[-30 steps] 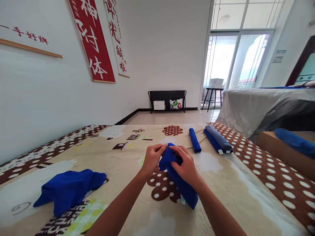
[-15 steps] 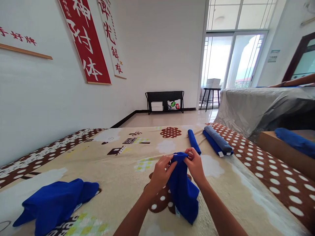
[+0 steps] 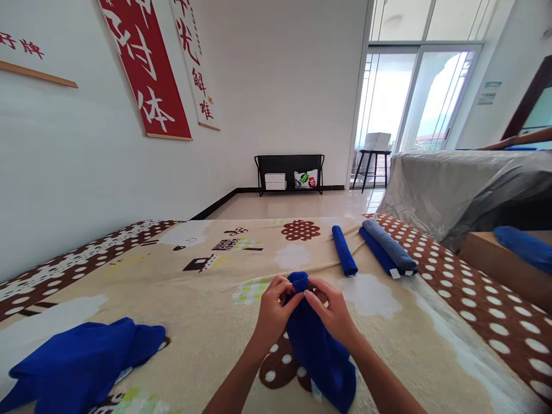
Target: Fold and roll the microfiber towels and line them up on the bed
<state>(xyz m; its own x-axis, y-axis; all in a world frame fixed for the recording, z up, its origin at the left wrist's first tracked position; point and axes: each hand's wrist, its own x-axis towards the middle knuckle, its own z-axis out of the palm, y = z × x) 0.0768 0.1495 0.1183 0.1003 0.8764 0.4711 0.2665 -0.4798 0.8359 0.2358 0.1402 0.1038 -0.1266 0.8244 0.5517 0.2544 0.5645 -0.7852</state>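
Observation:
A blue towel hangs bunched from both hands in the middle of the head view, its lower end towards me with a white tag. My left hand pinches its gathered top from the left side. From the right, my right hand grips the same top edge, fingertips close to the left ones. Another blue towel lies crumpled at the lower left. Beyond my right hand lies a rolled blue towel. Beside it rest a grey-blue rolled towel and a blue one with white tags.
A patterned beige blanket with a brown dotted border covers the surface before me. At right stand a cardboard box with a blue cloth on it and a sheet-covered table, where another person's arm reaches in.
My hands have come closer together, and the towel's top edge is now gathered into a small fold between them. The view has shifted slightly.

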